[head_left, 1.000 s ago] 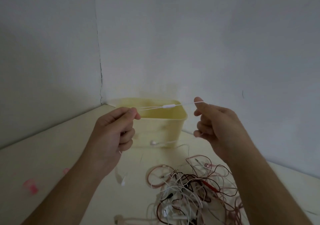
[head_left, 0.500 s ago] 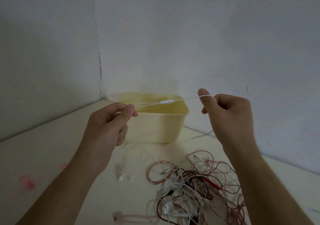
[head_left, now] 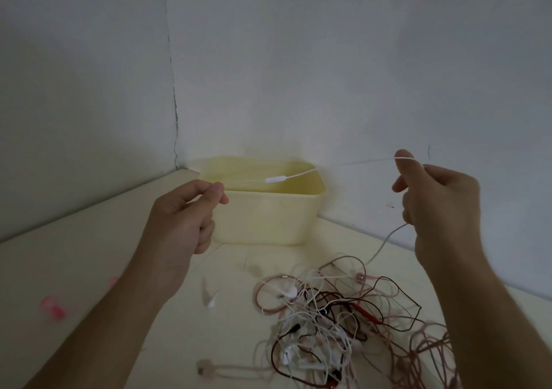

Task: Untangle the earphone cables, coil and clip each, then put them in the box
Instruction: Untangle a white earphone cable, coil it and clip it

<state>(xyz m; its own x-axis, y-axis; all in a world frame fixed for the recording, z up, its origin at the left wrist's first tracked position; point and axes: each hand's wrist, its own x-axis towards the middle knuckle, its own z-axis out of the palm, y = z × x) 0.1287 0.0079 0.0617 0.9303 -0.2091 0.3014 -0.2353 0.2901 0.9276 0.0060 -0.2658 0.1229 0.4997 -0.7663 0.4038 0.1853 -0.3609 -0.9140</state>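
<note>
Untangling step: left hand (head_left: 182, 209) and right hand (head_left: 439, 197) each pinch the white cable (head_left: 301, 175), taut above the box (head_left: 268, 209); next, probably coil it.

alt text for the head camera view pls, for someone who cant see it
A person's left hand and right hand pinch a thin white earphone cable stretched taut above an open pale yellow plastic box in the corner of a cream table. A tangled heap of white, pink and dark red earphone cables lies below the right hand.
</note>
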